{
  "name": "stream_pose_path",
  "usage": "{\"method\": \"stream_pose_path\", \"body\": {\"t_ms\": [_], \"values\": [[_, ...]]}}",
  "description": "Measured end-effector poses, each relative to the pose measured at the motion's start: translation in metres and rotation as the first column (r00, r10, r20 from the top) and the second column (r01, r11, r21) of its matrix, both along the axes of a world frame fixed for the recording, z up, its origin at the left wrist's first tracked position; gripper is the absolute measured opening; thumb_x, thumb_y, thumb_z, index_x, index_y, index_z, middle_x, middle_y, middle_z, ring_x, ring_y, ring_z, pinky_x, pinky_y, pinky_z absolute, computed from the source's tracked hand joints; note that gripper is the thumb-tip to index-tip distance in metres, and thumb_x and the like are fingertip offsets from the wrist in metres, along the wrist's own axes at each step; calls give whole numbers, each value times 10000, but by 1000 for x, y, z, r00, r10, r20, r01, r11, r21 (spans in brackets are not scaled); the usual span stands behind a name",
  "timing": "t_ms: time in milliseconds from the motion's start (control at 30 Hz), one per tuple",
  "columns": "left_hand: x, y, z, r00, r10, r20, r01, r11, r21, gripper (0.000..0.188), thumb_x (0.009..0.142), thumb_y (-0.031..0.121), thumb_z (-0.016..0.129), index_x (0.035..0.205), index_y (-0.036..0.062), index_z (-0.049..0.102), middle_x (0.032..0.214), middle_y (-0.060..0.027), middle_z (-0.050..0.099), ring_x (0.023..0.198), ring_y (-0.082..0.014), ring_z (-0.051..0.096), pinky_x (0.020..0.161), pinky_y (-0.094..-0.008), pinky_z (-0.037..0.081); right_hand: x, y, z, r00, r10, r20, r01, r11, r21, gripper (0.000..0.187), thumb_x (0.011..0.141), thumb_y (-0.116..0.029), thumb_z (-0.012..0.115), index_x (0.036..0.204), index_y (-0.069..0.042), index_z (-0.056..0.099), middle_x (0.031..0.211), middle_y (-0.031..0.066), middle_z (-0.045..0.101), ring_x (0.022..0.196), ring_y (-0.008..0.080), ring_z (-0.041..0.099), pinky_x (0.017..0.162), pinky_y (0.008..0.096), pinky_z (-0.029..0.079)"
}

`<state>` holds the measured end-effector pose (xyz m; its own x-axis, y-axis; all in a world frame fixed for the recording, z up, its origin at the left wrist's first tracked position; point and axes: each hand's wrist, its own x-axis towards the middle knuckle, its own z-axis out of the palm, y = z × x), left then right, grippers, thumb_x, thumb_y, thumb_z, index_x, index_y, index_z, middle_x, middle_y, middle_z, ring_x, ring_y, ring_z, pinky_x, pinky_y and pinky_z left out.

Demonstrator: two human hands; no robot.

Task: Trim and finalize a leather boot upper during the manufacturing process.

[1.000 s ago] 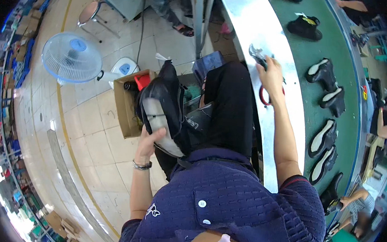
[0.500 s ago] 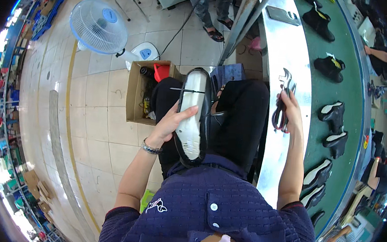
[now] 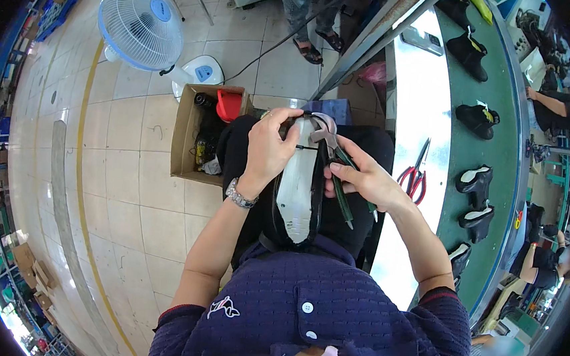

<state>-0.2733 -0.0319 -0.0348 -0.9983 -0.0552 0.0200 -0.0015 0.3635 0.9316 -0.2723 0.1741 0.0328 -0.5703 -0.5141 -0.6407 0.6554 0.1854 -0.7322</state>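
Note:
A black shoe upper with a whitish insole facing up (image 3: 295, 195) rests sole-up in my lap, its toe pointing away from me. A thin dark strip crosses the insole near the toe. My left hand (image 3: 271, 147) is closed on the toe end, fingertips at its far edge and thumb by the insole. In my closed right hand (image 3: 370, 177) are lasting pincers with dark green handles (image 3: 342, 197). Their metal head lies against the toe's right edge, beside my left fingertips; whether the jaws grip the upper cannot be made out. Red-handled scissors (image 3: 417, 178) lie on the metal bench.
The narrow metal bench (image 3: 422, 88) runs along my right, with a phone (image 3: 422, 39) at its far end. Beyond it, a green conveyor (image 3: 439, 223) carries several black shoes. On my left stand a cardboard box (image 3: 182, 136) and a fan (image 3: 141, 26). A person's legs are ahead.
My right hand has brought the pincers from over the bench to the shoe's toe, leaving the scissors behind. My left hand has slid from the insole's middle up to the toe.

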Motion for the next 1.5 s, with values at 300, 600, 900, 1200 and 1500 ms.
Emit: {"method": "stream_pose_path", "body": {"t_ms": [300, 600, 900, 1200, 1500], "values": [[-21, 0, -3, 944, -69, 323, -108, 860, 499, 340, 901, 219, 675, 1108, -51, 664, 964, -50, 693, 846, -73, 598, 775, -223, 465, 11, -4, -7, 902, 174, -395, -72, 963, 261, 470, 980, -95, 481, 1403, 0, 299, 762, 96, 616, 640, 163, 626, 629, 314, 519], [-14, 2, -14, 968, -22, 250, -69, 934, 350, 313, 887, 168, 679, 1137, -19, 671, 792, 26, 626, 691, -28, 488, 632, -187, 409, -13, -7, 47, 687, 363, -629, -25, 878, 478, 550, 938, -90, 516, 1445, -68, 305, 750, 172, 647, 670, 292, 659, 650, 385, 534], [-15, -11, -15, 968, -96, 232, -2, 920, 391, 308, 895, 103, 626, 1186, 6, 654, 732, 76, 519, 632, -14, 382, 543, -196, 319, -20, -22, 19, 330, 510, -794, 89, 821, 564, 665, 904, -104, 554, 1482, -107, 224, 736, 244, 637, 624, 395, 642, 548, 486, 518], [-21, -20, -11, 933, -183, 311, 29, 898, 440, 326, 884, 74, 614, 1184, -54, 622, 973, -1, 657, 858, -53, 564, 783, -207, 444, -29, -27, 20, 364, 726, -584, 46, 612, 790, 701, 902, -107, 574, 1503, -210, 229, 812, 188, 671, 666, 343, 663, 601, 433, 539], [-7, -30, 4, 920, -235, 314, 0, 801, 599, 432, 899, 92, 615, 1315, -4, 551, 1181, -66, 621, 1019, -100, 570, 876, -233, 452, -13, -6, -9, 528, 527, -666, -8, 787, 617, 657, 913, -108, 551, 1492, -176, 247, 870, 211, 668, 734, 386, 661, 664, 454, 529]]}}
